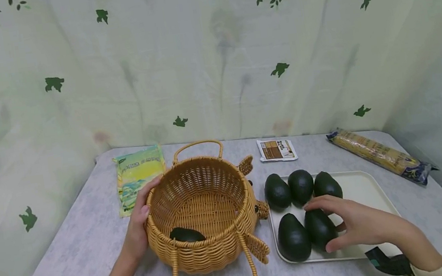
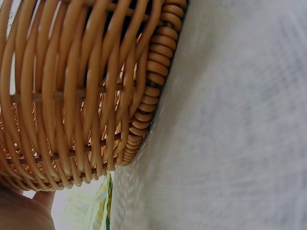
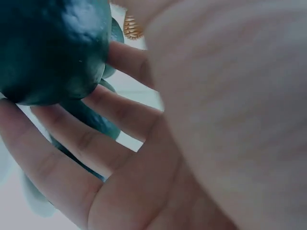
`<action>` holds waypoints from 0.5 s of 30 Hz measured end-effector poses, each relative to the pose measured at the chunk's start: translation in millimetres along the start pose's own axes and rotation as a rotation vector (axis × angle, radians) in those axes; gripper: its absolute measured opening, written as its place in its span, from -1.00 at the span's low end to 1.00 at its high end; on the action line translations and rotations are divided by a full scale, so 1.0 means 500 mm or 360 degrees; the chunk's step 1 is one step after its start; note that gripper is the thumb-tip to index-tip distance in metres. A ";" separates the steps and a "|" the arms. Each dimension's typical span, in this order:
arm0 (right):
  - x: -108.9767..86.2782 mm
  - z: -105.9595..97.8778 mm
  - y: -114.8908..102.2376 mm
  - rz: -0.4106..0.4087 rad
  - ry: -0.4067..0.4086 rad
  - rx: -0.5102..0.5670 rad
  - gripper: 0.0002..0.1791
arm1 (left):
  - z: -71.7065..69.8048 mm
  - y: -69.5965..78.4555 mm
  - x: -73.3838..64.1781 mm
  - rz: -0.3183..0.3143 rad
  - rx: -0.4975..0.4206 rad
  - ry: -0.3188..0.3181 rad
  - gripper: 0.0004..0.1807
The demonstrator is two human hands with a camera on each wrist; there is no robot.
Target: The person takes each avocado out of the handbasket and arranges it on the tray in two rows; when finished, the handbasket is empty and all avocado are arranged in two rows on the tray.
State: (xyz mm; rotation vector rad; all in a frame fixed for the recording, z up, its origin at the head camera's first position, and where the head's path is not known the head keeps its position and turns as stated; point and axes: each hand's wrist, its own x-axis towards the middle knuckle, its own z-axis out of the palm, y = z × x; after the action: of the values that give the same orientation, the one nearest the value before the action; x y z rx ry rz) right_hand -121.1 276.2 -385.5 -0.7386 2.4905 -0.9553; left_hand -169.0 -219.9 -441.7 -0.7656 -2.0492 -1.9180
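My left hand point(image 1: 137, 230) holds the left side of a round wicker basket point(image 1: 209, 262), fingers at its rim. In the left wrist view the woven wall of the basket point(image 2: 62, 96) fills the upper left, with part of the hand point(image 2: 24, 211) below it. One dark green avocado point(image 1: 187, 234) lies inside the basket. On a cream tray point(image 1: 364, 193) to the right are several more avocados. My right hand point(image 1: 357, 220) grips the front right avocado point(image 1: 319, 230), thumb and fingers around it. Close up in the right wrist view, its fingertips touch the avocado point(image 3: 53, 52).
Behind the basket lies a yellow-green packet point(image 1: 138, 171). A small white and brown packet point(image 1: 277, 150) lies at the back, and a long golden package point(image 1: 378, 153) lies behind the tray. The basket has tall handles and woven side pieces facing the tray. A leaf-print curtain point(image 1: 202, 65) hangs behind.
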 end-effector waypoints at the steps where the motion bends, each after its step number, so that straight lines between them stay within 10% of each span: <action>1: 0.001 0.000 0.000 -0.0002 -0.0010 -0.0004 -0.09 | -0.001 0.000 0.000 0.0004 0.0001 -0.0005 -0.38; 15: -0.002 0.002 0.001 -0.0011 -0.0085 0.0218 -0.20 | -0.001 -0.001 0.001 0.0002 -0.0011 -0.0003 -0.38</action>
State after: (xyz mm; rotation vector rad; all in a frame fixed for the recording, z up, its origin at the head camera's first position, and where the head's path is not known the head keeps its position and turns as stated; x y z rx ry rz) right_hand -120.1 276.6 -386.5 -0.7194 2.3511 -1.0821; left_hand -169.8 -220.0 -441.8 -0.7707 -2.0439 -1.9255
